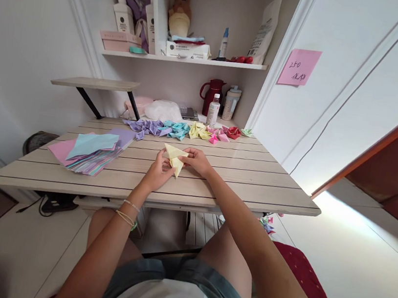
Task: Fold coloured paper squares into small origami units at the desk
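A pale yellow folded paper (175, 152) is held just above the front middle of the table, its points sticking up to the left and down. My left hand (159, 171) grips its left and lower side between thumb and fingers. From the right, my right hand (197, 161) pinches the paper near its right corner. The fingertips partly cover the folds, so the exact shape is hard to make out. Behind the hands runs a row of folded paper pieces: purple (149, 127), blue (175, 129), yellow (199, 131), pink (219, 135) and red (233, 132).
A fanned stack of coloured paper sheets (91, 147) lies on the left of the slatted table (254, 177). A small raised shelf (97, 84) stands at the back left. A bottle (213, 110), a dark red jug (213, 94) and a tumbler (231, 103) stand behind the row.
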The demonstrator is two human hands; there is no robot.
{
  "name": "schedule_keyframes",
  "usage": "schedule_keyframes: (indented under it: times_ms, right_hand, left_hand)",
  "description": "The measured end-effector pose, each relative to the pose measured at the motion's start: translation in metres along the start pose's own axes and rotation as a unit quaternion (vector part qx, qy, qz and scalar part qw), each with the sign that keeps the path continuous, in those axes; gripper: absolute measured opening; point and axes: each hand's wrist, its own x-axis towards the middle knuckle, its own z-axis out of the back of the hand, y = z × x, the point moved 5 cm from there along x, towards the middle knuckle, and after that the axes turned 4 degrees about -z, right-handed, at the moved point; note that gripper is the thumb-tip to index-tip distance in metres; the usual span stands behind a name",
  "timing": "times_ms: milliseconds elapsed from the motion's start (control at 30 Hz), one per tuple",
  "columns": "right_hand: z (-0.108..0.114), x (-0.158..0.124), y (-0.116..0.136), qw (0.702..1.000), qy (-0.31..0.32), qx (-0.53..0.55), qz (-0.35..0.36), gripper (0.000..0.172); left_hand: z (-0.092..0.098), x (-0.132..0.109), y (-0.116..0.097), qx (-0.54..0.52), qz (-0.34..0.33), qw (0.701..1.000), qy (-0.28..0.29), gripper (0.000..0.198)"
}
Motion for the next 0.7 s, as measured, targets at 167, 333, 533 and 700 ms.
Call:
schedule_keyframes:
  times_ms: [167, 333, 533, 700]
  right_hand:
    - [-0.002, 0.0, 0.001, 1.0, 0.007, 0.005, 0.007, 0.034]
    - [0.0, 0.001, 0.002, 1.0, -0.003, -0.015, 0.028, 0.037]
    - [-0.005, -0.003, 0.006, 0.998, 0.025, -0.048, 0.042, 0.041]
    - [-0.01, -0.005, 0.005, 0.996, 0.058, -0.054, 0.044, 0.046]
  left_hand:
    - [0.002, 0.003, 0.003, -0.01, 0.007, 1.0, -0.001, 0.057]
    - [-0.002, 0.003, 0.006, -0.047, 0.049, 0.997, 0.019, 0.036]
    - [0.001, 0.003, 0.011, -0.083, 0.055, 0.995, -0.001, 0.039]
    - [0.005, 0.003, 0.011, -0.082, 0.063, 0.995, -0.014, 0.036]
